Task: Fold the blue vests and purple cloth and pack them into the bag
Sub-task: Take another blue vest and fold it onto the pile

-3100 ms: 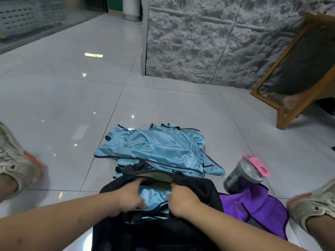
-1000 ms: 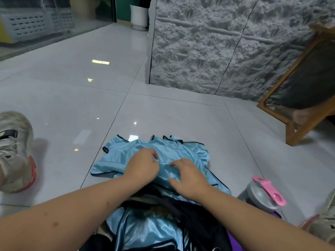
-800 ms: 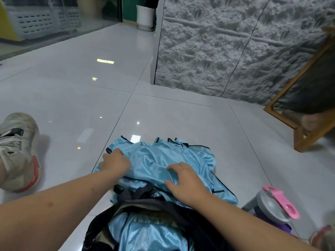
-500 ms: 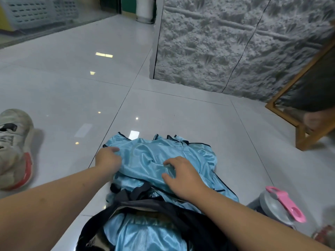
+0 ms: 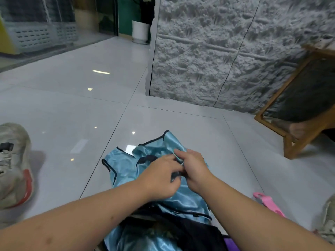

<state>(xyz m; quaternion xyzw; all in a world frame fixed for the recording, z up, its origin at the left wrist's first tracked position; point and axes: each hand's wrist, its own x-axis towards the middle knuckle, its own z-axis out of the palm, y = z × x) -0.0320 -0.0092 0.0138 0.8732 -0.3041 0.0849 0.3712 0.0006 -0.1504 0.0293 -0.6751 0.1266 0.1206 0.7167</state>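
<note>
While both hands, left hand (image 5: 159, 178) and right hand (image 5: 194, 169), pinch blue vests (image 5: 126, 165), glossy white floor tiles (image 5: 163, 122) stretch beyond to a grey textured wall (image 5: 208, 51).

Indoor room, prob. a home or a small studio space. Glossy pale floor tiles (image 5: 76, 109) w/ ceiling-light reflections. Grey rough-textured wall panels (image 5: 208, 57) made to look like stone, ending at a corner. A tilted wooden frame (image 5: 297, 138) stands at right, maybe a chair or a mirror, hard to say. Far back: a white plant pot (image 5: 140, 31) by a green wall, and pale slotted crates (image 5: 39, 36) seen blurred, seemingly behind glass.
</note>
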